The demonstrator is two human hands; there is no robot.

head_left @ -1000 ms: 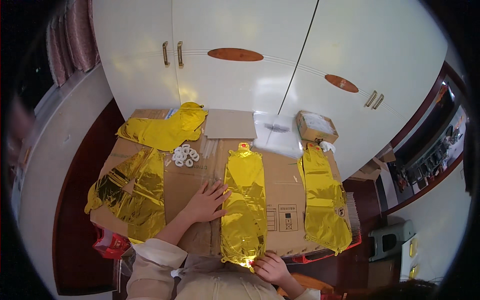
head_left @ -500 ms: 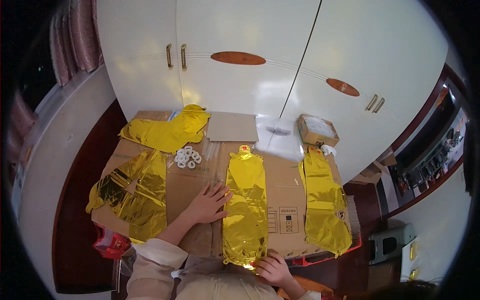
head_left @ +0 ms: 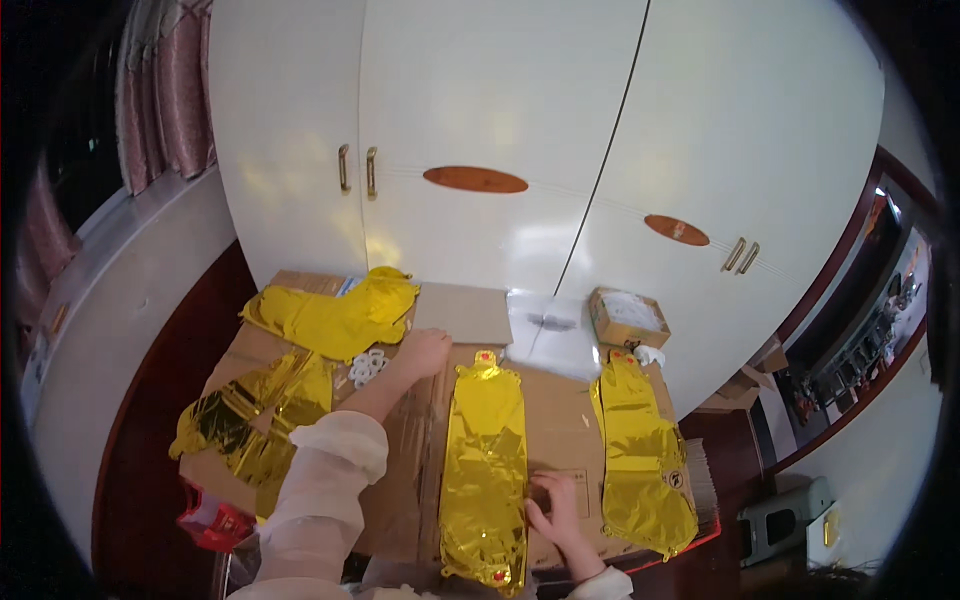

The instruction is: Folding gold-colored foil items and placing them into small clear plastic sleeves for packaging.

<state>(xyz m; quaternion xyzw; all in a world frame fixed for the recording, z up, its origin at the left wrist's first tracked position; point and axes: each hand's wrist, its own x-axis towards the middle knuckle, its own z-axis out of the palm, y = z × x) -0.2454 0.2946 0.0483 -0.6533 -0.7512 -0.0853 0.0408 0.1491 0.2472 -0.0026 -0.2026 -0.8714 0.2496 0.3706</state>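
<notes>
A flat gold foil balloon [head_left: 483, 450] lies lengthwise in front of me on the cardboard, with a small red spot at each end. Against its right edge rests my right hand [head_left: 557, 508], thumb and fingers apart, holding nothing. My left hand [head_left: 425, 352] reaches to the far part of the cardboard, over the place of some thin clear strips. Its fingers are curled, and what they pinch, if anything, is hidden. Just left of that hand lies a cluster of white rings [head_left: 367, 368].
More flat gold foil lies at the far left [head_left: 335, 315], near left [head_left: 260, 410] and right [head_left: 640, 455]. Behind stand a grey board [head_left: 465, 312], clear plastic bags [head_left: 550, 335] and a small carton [head_left: 628, 318]. White cabinet doors [head_left: 480, 100] rise behind the cardboard surface [head_left: 400, 480].
My left hand has left the middle balloon's edge and reached forward to the clear strips. My right hand has moved from the balloon's near end up along its right side. The view has tilted upward.
</notes>
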